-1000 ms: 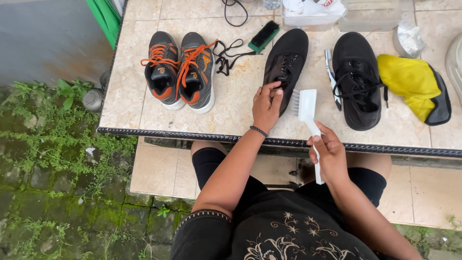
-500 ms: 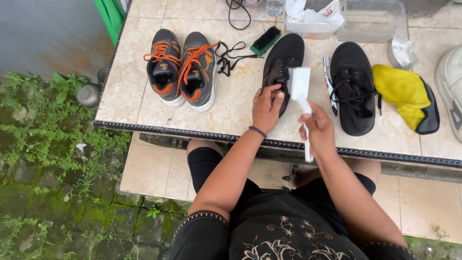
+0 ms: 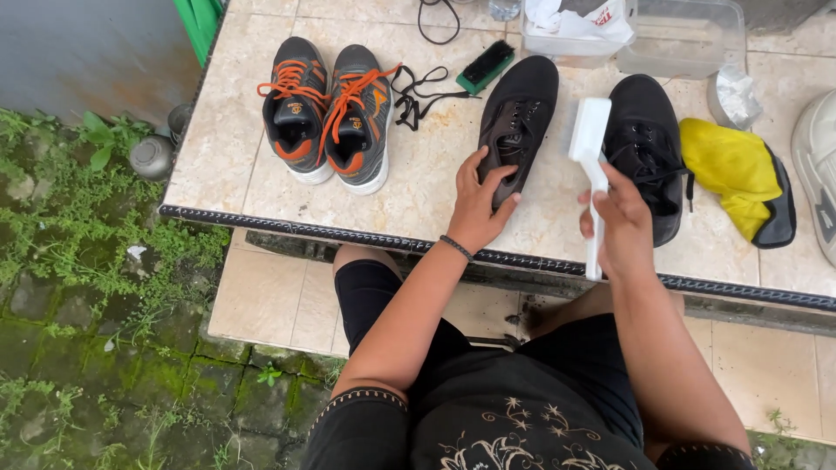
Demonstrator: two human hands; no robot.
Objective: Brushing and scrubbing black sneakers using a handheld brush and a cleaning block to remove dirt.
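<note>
My left hand (image 3: 482,202) rests on the heel end of a black shoe (image 3: 521,113) that lies on the tiled table (image 3: 226,165). My right hand (image 3: 620,223) grips the handle of a white brush (image 3: 591,148), its head raised between the two black shoes. The second black shoe (image 3: 649,144), with laces, lies just right of the brush. A pair of grey sneakers with orange laces (image 3: 335,111) stands to the left.
Loose black laces (image 3: 418,91) and a green-backed brush (image 3: 486,67) lie behind the shoes. A yellow cloth (image 3: 731,170), a clear plastic tub (image 3: 679,39) and a white shoe (image 3: 817,157) are at the right. Mossy paving lies left of the table.
My right hand has lifted the white brush up and forward over the table, from near its edge to between the black shoes. My left hand stays on the black shoe.
</note>
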